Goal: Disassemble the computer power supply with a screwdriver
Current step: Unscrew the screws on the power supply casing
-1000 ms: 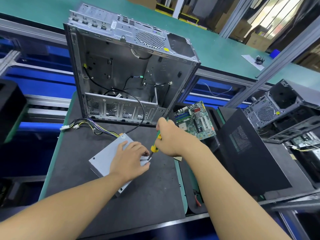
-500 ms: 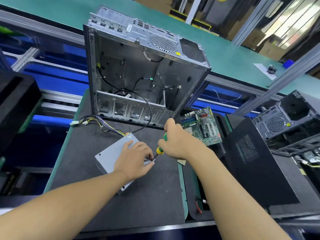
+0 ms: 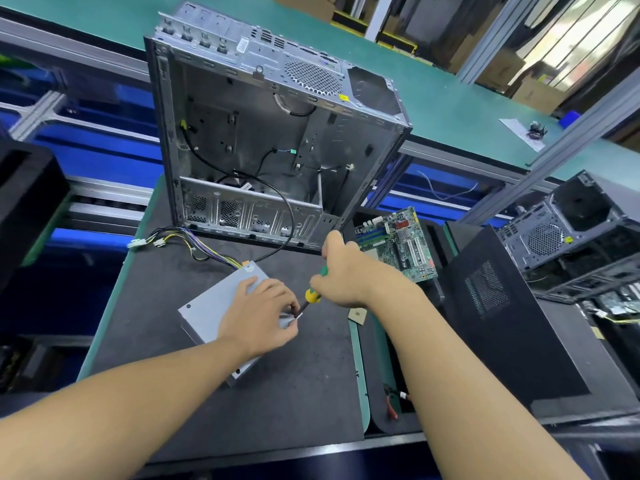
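A grey metal power supply point(image 3: 211, 306) lies flat on the dark mat, its bundle of coloured wires point(image 3: 183, 242) trailing to the upper left. My left hand point(image 3: 261, 317) rests on top of its right end, fingers curled around the screwdriver's shaft near the tip. My right hand point(image 3: 341, 275) grips the green and yellow screwdriver point(image 3: 311, 296), which slants down to the left onto the supply's right edge. The tip and any screw are hidden by my left fingers.
An open, stripped computer case point(image 3: 273, 140) stands upright just behind the supply. A green motherboard point(image 3: 398, 242) lies to the right, beside a black side panel point(image 3: 502, 327). Red-handled pliers point(image 3: 393, 403) sit in the gap at lower right. More cases point(image 3: 568, 230) stand far right.
The view has shifted, so everything sits further right and lower in frame. My hands stay on the supply; my left fingers have closed in around the screwdriver's tip.
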Available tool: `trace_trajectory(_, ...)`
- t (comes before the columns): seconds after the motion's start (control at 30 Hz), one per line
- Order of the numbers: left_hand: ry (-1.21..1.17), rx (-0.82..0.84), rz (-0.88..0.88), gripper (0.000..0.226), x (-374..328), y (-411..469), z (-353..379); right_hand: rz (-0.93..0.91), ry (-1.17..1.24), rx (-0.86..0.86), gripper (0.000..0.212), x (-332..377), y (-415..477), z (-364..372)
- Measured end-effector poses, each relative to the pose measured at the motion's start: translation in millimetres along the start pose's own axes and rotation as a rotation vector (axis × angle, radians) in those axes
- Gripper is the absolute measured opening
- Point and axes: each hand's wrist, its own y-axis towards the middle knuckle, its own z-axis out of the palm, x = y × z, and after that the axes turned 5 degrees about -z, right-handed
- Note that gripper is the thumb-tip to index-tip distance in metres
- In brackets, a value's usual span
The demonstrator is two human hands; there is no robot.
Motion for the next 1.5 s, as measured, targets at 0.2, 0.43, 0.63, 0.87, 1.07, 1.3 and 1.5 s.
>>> trace_trajectory(0.2, -0.047, -0.017, -0.024, 0.014, -1, 1, 1, 0.034, -0.262, -0.163, 0.029, 4, -4, 3)
trace_trajectory(0.43, -0.024, -0.003, -0.050, 0.020, -1, 2, 3, -0.074, -0.029, -0.077, 0.024, 7, -1, -8)
trace_trajectory(0.63, -0.013, 0.016, -0.040, 0.019, -1, 2, 2, -0.113, -0.039, -0.081, 0.028, 9, -6, -12)
trace_trajectory(0.87, 0.016, 0.020, -0.032, 0.020, -1, 2, 1, -0.136, 0.041, -0.102, 0.023, 8, -7, -8)
trace_trajectory(1.07, 0.026, 0.018, -0.032, 0.021, -1, 1, 1, -0.190, 0.100, -0.255, 0.022, 6, -4, -3)
trace_trajectory(1.3, 0.016, 0.018, -0.035, 0.020, -2, 0, 1, -0.091, 0.040, -0.200, 0.027, 6, -5, -10)
trace_trajectory(1.5, 0.027, 0.021, -0.027, 0.021, -1, 1, 1, -0.139, -0.003, -0.159, 0.035, 2, -6, -15)
